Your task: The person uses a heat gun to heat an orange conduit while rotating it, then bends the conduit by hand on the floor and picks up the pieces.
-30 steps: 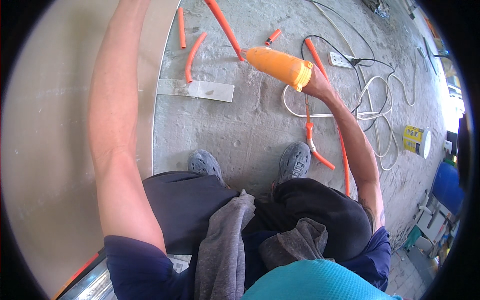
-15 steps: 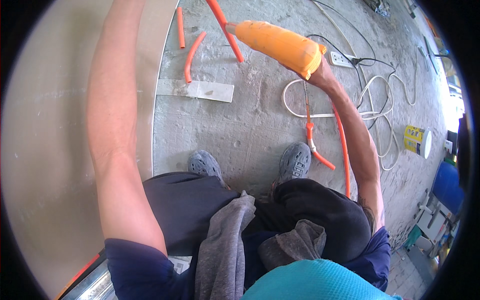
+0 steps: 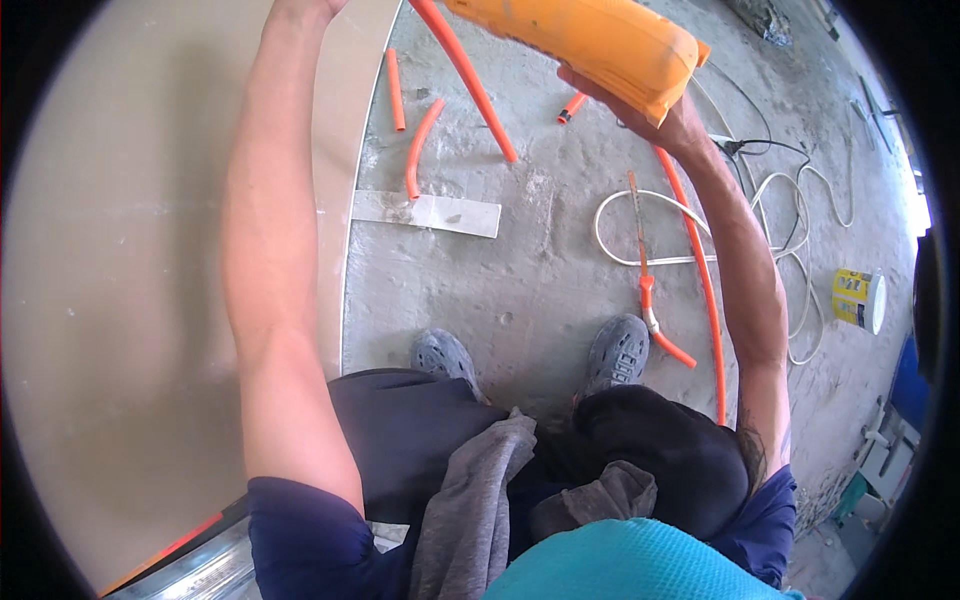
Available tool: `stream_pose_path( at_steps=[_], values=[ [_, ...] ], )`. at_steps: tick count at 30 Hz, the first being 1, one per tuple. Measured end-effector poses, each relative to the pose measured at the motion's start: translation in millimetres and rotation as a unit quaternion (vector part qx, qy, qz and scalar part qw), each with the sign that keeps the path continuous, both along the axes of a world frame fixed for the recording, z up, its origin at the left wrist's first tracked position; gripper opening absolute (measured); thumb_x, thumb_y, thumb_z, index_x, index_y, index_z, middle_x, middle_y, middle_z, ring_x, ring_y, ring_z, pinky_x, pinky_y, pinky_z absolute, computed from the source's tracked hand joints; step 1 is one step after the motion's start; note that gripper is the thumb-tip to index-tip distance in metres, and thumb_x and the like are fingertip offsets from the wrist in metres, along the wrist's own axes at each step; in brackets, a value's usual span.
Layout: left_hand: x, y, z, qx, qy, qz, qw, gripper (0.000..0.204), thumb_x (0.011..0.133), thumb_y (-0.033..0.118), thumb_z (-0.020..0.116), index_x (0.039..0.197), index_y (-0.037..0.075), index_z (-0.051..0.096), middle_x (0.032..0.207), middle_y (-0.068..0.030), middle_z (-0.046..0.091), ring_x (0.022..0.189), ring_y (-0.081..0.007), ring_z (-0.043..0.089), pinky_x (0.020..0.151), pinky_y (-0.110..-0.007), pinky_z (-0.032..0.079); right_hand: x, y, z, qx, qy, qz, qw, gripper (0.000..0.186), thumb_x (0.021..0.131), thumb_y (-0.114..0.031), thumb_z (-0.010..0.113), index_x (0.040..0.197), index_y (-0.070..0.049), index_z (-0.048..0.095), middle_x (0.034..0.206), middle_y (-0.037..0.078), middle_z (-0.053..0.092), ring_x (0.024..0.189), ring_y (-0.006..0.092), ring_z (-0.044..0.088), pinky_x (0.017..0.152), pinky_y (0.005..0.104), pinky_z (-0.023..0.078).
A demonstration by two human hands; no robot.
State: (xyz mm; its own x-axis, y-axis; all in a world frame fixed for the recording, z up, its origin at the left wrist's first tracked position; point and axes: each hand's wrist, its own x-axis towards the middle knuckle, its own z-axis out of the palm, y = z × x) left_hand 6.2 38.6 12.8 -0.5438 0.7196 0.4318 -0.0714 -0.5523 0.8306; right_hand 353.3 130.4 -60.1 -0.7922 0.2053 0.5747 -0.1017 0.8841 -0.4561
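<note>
My right hand (image 3: 684, 130) is closed around an orange power tool (image 3: 590, 45), which looks like a heat gun. Its front end runs past the top edge of the view. Up at the same edge, only the wrist side of my left hand (image 3: 318, 6) shows; its fingers are out of sight. Between my arms, a long orange plastic pipe (image 3: 468, 85) reaches down from the top edge, near the tool's front. Whether my left hand holds this pipe is hidden.
On the concrete floor lie short orange pipes (image 3: 396, 90), a pale flat strip (image 3: 450, 215), a thin rusty-bladed saw (image 3: 646, 290), a long orange pipe (image 3: 703, 270) and looped white cable (image 3: 640, 262). A large beige board (image 3: 130, 300) fills the left. A yellow-labelled bucket (image 3: 855, 298) lies at right.
The orange tool and my right hand have moved up and slightly right in the view. My left wrist has come into sight. The floor things sit lower and farther right.
</note>
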Motion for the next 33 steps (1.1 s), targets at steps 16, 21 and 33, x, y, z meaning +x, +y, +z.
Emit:
stream_pose_path(
  at_steps=[16, 21, 33],
  values=[
    [6.4, 10.3, -5.8, 0.055, -0.027, -0.042, 0.997, 0.038, 0.111, 0.044, 0.041, 0.113, 0.008, 0.053, 0.082, -0.0037, 0.056, 0.077, -0.0171, 0.056, 0.074, -0.034, 0.049, 88.1, 13.2, -106.3, -0.057, -0.159, 0.002, 0.986, 0.044, 0.089, -0.021, 0.082, 0.127, -0.006, 0.066, 0.12, 0.01, 0.071, 0.112, 0.0262, 0.067, 0.101, 0.0394, 0.051],
    [5.7, -4.3, -4.6, 0.027, 0.009, -0.042, 0.999, 0.038, 0.111, 0.045, 0.041, 0.112, 0.008, 0.053, 0.081, -0.0033, 0.056, 0.075, -0.0168, 0.056, 0.074, -0.033, 0.049, 77.3, 6.5, -158.9, -0.132, -0.279, -0.038, 0.95, 0.06, 0.084, -0.021, 0.086, 0.135, -0.003, 0.059, 0.132, 0.013, 0.066, 0.124, 0.0269, 0.062, 0.112, 0.0379, 0.044],
    [21.0, 9.3, -0.9, 0.048, 0.065, -0.055, 0.995, 0.039, 0.11, 0.046, 0.044, 0.112, 0.008, 0.051, 0.08, -0.0025, 0.054, 0.075, -0.0159, 0.055, 0.074, -0.031, 0.049, 50.8, 10.7, -71.1, 0.019, -0.103, -0.037, 0.994, 0.034, 0.089, -0.024, 0.083, 0.117, -0.007, 0.073, 0.106, 0.005, 0.076, 0.096, 0.0225, 0.072, 0.086, 0.0365, 0.059]
  ],
)
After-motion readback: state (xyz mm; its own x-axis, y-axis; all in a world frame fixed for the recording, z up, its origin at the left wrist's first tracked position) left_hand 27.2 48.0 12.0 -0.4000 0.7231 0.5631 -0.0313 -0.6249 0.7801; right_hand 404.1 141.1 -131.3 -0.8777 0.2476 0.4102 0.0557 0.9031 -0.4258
